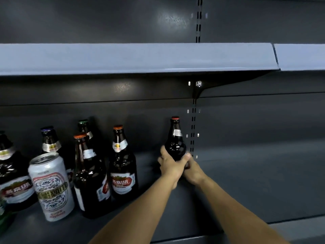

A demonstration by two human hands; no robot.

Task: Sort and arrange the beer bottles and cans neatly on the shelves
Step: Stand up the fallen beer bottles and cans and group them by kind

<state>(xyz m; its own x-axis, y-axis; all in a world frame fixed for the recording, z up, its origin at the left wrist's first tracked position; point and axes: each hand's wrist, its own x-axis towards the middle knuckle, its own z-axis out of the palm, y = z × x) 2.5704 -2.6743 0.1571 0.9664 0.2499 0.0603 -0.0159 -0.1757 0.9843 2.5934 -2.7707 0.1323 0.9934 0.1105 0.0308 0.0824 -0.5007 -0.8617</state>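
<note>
Right of centre in the frame, both hands' fingers (184, 158) wrap the lower body of an upright dark-brown beer bottle (175, 140) with a red cap and silvery neck label.

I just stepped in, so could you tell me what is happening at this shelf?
A person is stocking beer. Both hands, left hand and right hand, hold a dark bottle upright at the back of the lower shelf, apart from the other bottles and a can grouped further left.
</note>
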